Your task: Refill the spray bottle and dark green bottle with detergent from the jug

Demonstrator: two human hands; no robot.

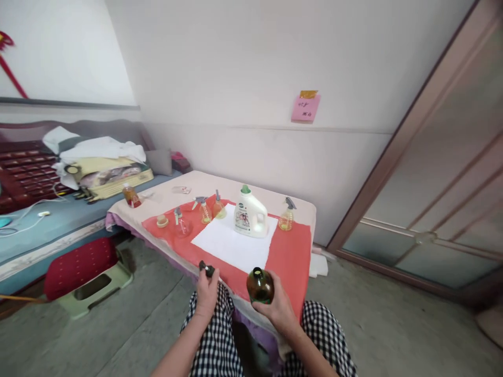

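My right hand (280, 306) is wrapped round a dark brown-green bottle (259, 289). The bottle has no cap on and its mouth tilts toward me, over the table's front edge. Between the fingers of my left hand (208, 293) is a small dark bottle top (207, 269), whose exact kind is too small to make out. A cream jug of detergent (242, 217) with a green cap stands on a white cloth (236, 248), beyond both hands. Clear spray bottles stand to its left, among them one with pinkish sides (183, 226), and another spray bottle (286, 220) to its right.
A red cloth (290, 256) lies under the white one on the table (301, 203). A brush (162, 221) and an amber bottle (131, 196) are at the left. A red-topped stool (84, 264) stands left of the table; a glazed door (424, 209) is at the right.
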